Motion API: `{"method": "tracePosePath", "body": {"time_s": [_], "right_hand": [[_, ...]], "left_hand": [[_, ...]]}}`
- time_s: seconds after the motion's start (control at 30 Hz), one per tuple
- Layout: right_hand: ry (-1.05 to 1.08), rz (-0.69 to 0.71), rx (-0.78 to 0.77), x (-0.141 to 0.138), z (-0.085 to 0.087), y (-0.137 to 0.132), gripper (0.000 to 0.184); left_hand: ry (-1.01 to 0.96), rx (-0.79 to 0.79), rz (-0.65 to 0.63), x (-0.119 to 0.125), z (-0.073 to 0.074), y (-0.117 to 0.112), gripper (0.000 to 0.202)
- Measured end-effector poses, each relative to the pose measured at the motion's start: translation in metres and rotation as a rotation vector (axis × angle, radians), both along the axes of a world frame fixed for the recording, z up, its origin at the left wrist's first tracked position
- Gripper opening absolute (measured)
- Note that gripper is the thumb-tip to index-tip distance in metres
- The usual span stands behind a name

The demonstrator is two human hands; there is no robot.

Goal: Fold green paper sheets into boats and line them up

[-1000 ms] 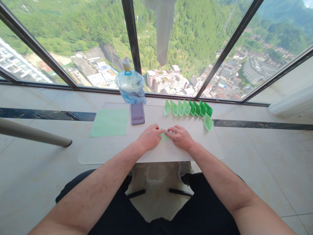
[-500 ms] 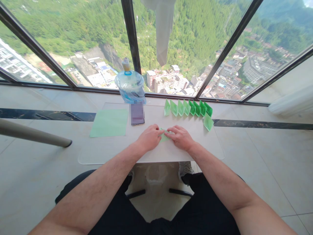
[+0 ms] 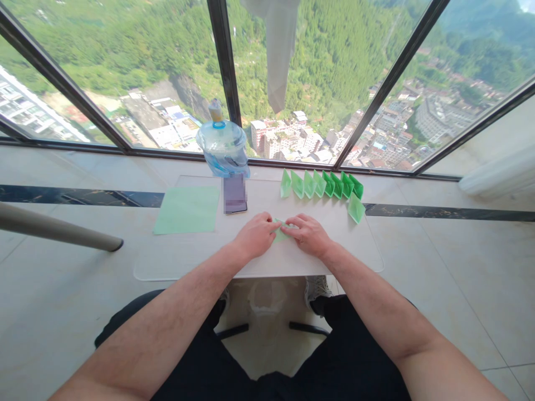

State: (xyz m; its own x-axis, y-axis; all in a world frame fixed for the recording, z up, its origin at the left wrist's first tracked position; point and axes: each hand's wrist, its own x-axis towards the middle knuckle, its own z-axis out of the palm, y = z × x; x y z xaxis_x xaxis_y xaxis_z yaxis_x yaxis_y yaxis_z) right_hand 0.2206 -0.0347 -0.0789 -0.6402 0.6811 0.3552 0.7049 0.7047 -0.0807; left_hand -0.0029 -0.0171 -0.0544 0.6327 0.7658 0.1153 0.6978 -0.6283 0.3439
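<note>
A small folded piece of light green paper (image 3: pixel 282 233) lies on the pale table (image 3: pixel 188 256) between my two hands. My left hand (image 3: pixel 256 236) presses on its left side with fingers curled down. My right hand (image 3: pixel 308 234) presses on its right side, fingertips pinched on the paper's edge. Most of the paper is hidden under my fingers. Behind my hands stands a row of several folded green paper shapes (image 3: pixel 321 184), and one more folded shape (image 3: pixel 356 208) sits apart to the right.
A stack of flat light green sheets (image 3: pixel 188 209) lies at the left of the table. A phone (image 3: pixel 234 195) lies beside it, with a large water jug (image 3: pixel 223 146) behind. A grey pole (image 3: pixel 58 229) juts in from the left. Windows rise behind the table.
My hands have shifted very slightly on the folded paper; nothing else has moved.
</note>
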Motion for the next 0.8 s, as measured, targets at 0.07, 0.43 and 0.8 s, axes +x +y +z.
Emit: {"method": "tracePosePath", "body": {"time_s": [0.07,0.43,0.8], "right_hand": [[-0.010,0.005,0.008,0.000,0.000,0.000,0.037],[0.017,0.021,-0.033,0.000,0.002,0.000,0.037],[0.052,-0.127,-0.028,0.003,0.000,-0.002,0.030]], "left_hand": [[0.000,-0.002,0.003,0.000,-0.001,0.000,0.031],[0.037,0.029,-0.024,0.001,-0.002,0.001,0.029],[0.089,0.075,-0.071,0.005,0.009,-0.003,0.032]]}}
